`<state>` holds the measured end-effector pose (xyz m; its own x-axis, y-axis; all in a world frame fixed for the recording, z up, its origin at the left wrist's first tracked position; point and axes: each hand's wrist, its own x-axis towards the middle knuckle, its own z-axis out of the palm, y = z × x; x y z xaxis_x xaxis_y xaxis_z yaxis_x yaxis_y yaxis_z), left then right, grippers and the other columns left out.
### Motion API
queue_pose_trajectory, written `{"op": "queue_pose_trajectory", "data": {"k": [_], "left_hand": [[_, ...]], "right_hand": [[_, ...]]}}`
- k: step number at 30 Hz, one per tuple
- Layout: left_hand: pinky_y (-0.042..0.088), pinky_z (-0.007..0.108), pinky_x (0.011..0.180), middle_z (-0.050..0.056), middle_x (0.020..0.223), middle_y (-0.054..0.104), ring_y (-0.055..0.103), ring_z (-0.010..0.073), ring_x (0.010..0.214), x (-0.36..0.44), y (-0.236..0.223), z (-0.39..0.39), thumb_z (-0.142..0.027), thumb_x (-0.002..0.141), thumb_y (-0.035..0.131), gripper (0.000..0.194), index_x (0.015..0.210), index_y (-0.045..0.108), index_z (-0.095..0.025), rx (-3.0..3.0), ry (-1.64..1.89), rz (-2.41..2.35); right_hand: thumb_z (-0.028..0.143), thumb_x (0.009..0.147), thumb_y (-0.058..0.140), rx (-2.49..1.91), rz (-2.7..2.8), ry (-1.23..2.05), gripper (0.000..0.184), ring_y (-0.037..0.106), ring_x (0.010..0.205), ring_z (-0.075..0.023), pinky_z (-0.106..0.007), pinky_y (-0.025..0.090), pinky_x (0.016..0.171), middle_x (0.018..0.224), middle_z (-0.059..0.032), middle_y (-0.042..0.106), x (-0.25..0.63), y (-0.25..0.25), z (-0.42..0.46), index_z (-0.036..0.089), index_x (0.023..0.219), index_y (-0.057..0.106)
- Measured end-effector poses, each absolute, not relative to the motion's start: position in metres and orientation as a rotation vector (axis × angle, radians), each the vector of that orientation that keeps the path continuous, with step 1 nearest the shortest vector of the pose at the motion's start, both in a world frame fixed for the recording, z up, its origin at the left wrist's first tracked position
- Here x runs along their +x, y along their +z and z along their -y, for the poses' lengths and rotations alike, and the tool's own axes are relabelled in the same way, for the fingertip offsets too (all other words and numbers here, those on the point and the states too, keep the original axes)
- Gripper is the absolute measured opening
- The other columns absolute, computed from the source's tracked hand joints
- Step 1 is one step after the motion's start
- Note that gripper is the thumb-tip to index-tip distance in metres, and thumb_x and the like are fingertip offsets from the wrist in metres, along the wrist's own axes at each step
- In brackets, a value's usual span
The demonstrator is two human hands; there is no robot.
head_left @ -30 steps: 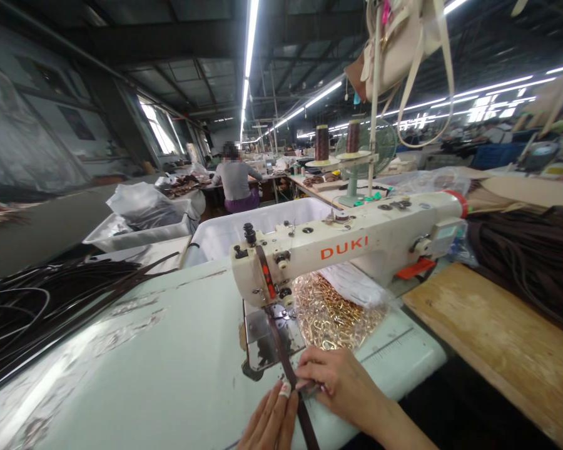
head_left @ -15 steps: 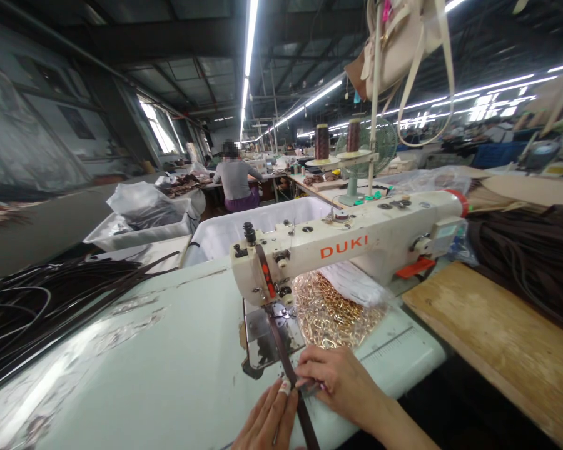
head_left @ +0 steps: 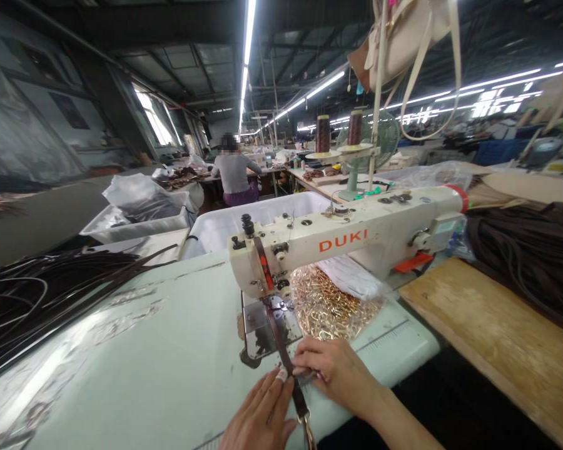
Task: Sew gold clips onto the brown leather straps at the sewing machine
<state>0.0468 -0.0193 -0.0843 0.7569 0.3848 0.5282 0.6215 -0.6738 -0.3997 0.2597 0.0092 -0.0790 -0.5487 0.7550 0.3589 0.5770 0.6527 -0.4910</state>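
A narrow dark brown strap (head_left: 278, 340) runs from under the needle area of a white sewing machine (head_left: 342, 247) toward me. At its near end hangs a gold metal clasp (head_left: 308, 432), partly cut off by the lower edge. My left hand (head_left: 265, 406) lies flat with fingers stretched out, its fingertips touching the strap's left side; one finger wears a white wrap. Opposite it, my right hand (head_left: 335, 370) has bent, closed fingers at the strap's right edge. Something small shows under those fingers, too hidden to name.
Behind my right hand sits a clear bag of gold clasps (head_left: 333, 303). A wooden board (head_left: 492, 350) and a pile of brown straps (head_left: 525, 262) are at the right. Dark cords (head_left: 51, 300) cover the far left. A white bin (head_left: 263, 209) stands behind the machine; a co-worker (head_left: 234, 172) sits beyond.
The strap has slid away from me toward the machine, and the gold clasp at its near end has come into view. Both hands stay beside the strap; the view has shifted slightly.
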Motion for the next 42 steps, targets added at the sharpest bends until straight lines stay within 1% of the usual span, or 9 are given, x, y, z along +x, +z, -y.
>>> {"op": "queue_pose_trajectory", "data": {"k": [6,11,16,22,26,32,36,38,42], "left_hand": [[0.055,0.024,0.081,0.007,0.105,0.069,0.065,0.0177,0.097,0.046,-0.068,0.018,-0.024,0.095,0.031,0.035,0.112,0.060,-0.014,-2.521,-0.523,0.838],[0.054,0.027,0.084,0.006,0.103,0.067,0.064,0.0170,0.096,0.045,-0.056,0.004,-0.012,0.091,0.033,0.032,0.110,0.059,-0.018,-2.740,-0.556,0.942],[0.051,0.028,0.084,0.003,0.097,0.066,0.062,0.0154,0.089,0.043,-0.042,-0.014,-0.018,0.092,0.044,0.019,0.102,0.061,-0.020,-2.912,-0.557,1.092],[0.051,0.023,0.078,0.000,0.086,0.068,0.063,0.0125,0.079,0.036,-0.030,-0.039,-0.022,0.094,0.039,0.026,0.096,0.065,-0.023,-2.936,-0.685,1.023],[0.051,0.028,0.082,0.003,0.083,0.068,0.062,0.0158,0.080,0.033,-0.028,-0.054,-0.029,0.094,0.037,0.030,0.093,0.067,-0.022,-3.017,-0.654,1.119],[0.051,0.034,0.085,0.006,0.091,0.068,0.061,0.0196,0.092,0.025,-0.028,-0.075,-0.028,0.095,0.034,0.032,0.102,0.065,-0.021,-3.017,-0.575,1.127],[0.051,0.032,0.088,0.005,0.098,0.068,0.062,0.0177,0.094,0.018,-0.034,-0.091,-0.021,0.095,0.035,0.029,0.105,0.062,-0.019,-2.905,-0.489,1.034],[0.050,0.030,0.088,0.004,0.100,0.068,0.062,0.0163,0.094,0.015,-0.040,-0.098,-0.019,0.094,0.037,0.027,0.106,0.061,-0.019,-2.840,-0.523,0.958],[0.052,0.030,0.084,0.005,0.098,0.068,0.064,0.0167,0.090,0.011,-0.053,-0.108,-0.023,0.094,0.040,0.025,0.105,0.062,-0.019,-2.766,-0.630,0.936]], "right_hand": [[0.013,0.085,0.054,-1.024,2.323,0.430,0.023,0.060,0.089,-0.0094,-0.019,0.042,0.080,0.105,0.0061,0.063,0.260,-0.078,-0.009,0.027,0.101,0.063],[0.016,0.087,0.052,-1.040,2.341,0.415,0.018,0.060,0.088,-0.0100,-0.019,0.043,0.078,0.105,0.0040,0.063,0.259,-0.074,-0.009,0.024,0.100,0.062],[0.014,0.087,0.051,-1.068,2.331,0.413,0.019,0.060,0.087,-0.0112,-0.021,0.042,0.077,0.104,0.0027,0.063,0.257,-0.074,-0.008,0.024,0.099,0.062],[0.014,0.086,0.053,-1.082,2.330,0.403,0.016,0.060,0.088,-0.0118,-0.022,0.041,0.076,0.104,0.0038,0.062,0.257,-0.079,-0.008,0.024,0.095,0.061],[0.020,0.089,0.053,-1.087,2.326,0.382,0.013,0.060,0.086,-0.0115,-0.023,0.040,0.074,0.101,0.0036,0.063,0.257,-0.078,-0.008,0.025,0.097,0.061],[0.022,0.089,0.053,-1.090,2.323,0.374,0.014,0.061,0.083,-0.0120,-0.024,0.040,0.073,0.097,0.0018,0.064,0.256,-0.076,-0.010,0.026,0.098,0.063],[0.022,0.088,0.053,-1.089,2.324,0.387,0.014,0.061,0.083,-0.0118,-0.024,0.040,0.073,0.097,0.0031,0.064,0.257,-0.079,-0.011,0.027,0.098,0.062],[0.022,0.088,0.053,-1.092,2.322,0.384,0.014,0.061,0.083,-0.0116,-0.024,0.040,0.073,0.097,0.0036,0.064,0.256,-0.080,-0.011,0.027,0.098,0.062],[0.022,0.088,0.053,-1.072,2.320,0.386,0.013,0.061,0.083,-0.0114,-0.024,0.040,0.072,0.096,0.0042,0.065,0.256,-0.079,-0.012,0.027,0.096,0.062]]}}
